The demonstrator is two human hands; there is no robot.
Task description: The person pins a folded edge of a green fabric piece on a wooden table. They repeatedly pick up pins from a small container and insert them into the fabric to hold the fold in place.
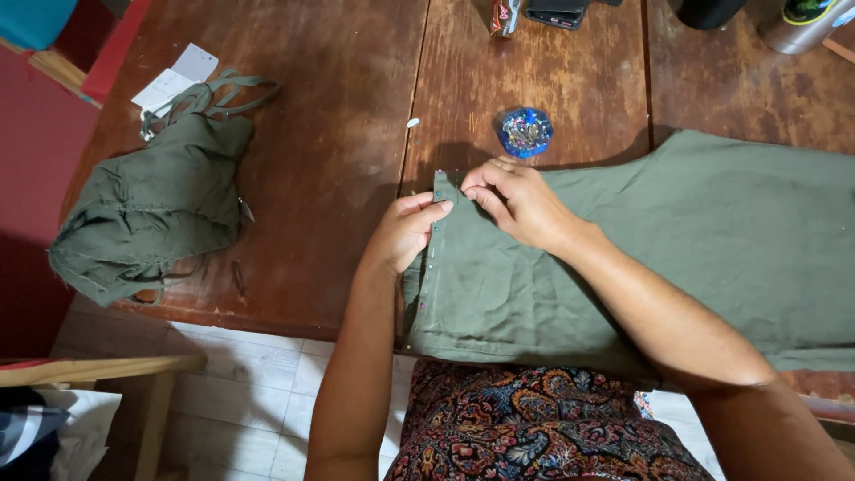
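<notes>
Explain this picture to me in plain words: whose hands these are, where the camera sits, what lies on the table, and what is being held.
There is one picture, taken by a camera worn on a person's head, looking down at their own two bare hands. The left hand and right hand both pinch the edge of a flat olive-green cloth piece near its top left corner. A row of coloured-head pins runs along that edge. It lies on a worn brown wooden table. Just behind the hands sits a small round blue pin holder. To the left lies a crumpled olive-green fabric bundle with straps, and behind it a white paper tag. The dark things along the far edge are cut off.
</notes>
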